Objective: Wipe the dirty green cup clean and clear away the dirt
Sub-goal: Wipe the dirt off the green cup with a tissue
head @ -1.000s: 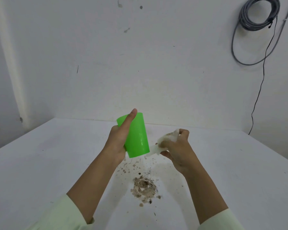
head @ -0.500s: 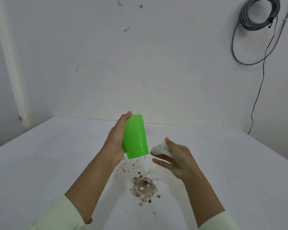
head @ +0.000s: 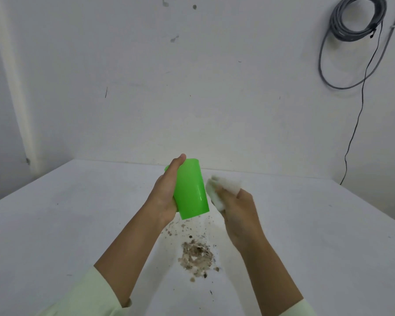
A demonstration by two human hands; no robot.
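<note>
My left hand (head: 167, 192) grips a bright green plastic cup (head: 191, 190) above the table, the cup tilted with its wider end lowest, towards me. A few dark specks cling to its lower wall. My right hand (head: 240, 208) holds a crumpled white tissue (head: 217, 190) just to the right of the cup, close to its side; the hand and tissue are motion-blurred. Below the hands, a heap of brown dirt (head: 196, 256) lies on the white table (head: 78, 213), with loose crumbs scattered between heap and cup.
A white wall stands behind the table. A coiled grey cable (head: 356, 21) hangs at the wall's upper right, with a thin black wire (head: 354, 133) running down from it. A pale pipe (head: 16, 83) rises in the left corner.
My right hand has shifted its hold on the tissue and brought it up against the cup's right side. The cup has stayed in my left hand, tilting slightly.
</note>
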